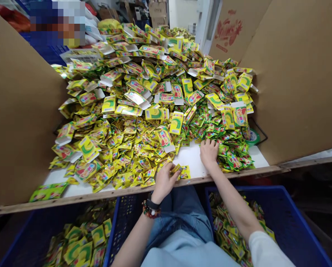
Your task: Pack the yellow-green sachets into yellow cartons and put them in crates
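My left hand, with a dark band and beads at the wrist, is at the table's front edge. Its thumb and fingers close on a small yellow sachet. Another yellow sachet lies flat just beside the fingertips. To the left spreads a heap of yellow sachets. My right hand rests at the left side of a pile of green sachets. Its fingers curl down against the pile, and the fingertips are hidden, so what they hold cannot be seen.
Open yellow boxes pile up behind the sachets. Cardboard walls flank the white tabletop. A green tape roll sits at the right. Below, blue crates hold filled boxes. A green packet lies front left.
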Tool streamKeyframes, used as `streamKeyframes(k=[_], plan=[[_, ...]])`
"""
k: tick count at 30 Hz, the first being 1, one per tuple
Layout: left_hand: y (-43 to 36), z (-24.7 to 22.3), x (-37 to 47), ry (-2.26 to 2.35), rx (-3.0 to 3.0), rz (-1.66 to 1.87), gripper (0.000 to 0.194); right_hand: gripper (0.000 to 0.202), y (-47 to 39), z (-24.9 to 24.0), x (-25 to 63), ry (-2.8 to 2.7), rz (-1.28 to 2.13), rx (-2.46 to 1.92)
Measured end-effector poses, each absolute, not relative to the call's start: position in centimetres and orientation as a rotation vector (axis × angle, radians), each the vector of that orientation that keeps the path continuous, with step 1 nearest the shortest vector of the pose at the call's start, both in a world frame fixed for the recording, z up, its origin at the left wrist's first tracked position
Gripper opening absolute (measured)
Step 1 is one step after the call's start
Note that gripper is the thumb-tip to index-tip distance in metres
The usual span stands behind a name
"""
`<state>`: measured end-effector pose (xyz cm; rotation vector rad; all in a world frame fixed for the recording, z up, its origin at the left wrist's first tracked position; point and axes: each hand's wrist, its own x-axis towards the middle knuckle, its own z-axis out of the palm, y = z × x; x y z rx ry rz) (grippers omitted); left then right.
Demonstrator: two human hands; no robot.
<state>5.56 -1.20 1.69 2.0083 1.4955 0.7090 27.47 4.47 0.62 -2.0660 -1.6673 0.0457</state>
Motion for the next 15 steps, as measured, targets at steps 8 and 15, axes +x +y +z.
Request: streamKeyframes(k=[8,15], plan=[[-0.1,1.0,6.3,1.322,1.474,0.932,0.033,0.024,3.9,0.3,29.8,-1.563,0.372,-1.700],[0.7,0.8,9.0,1.123,1.196,0.921,0.050,0.045,1.1,0.2,25.6,-1.242,0.838,-1.355]])
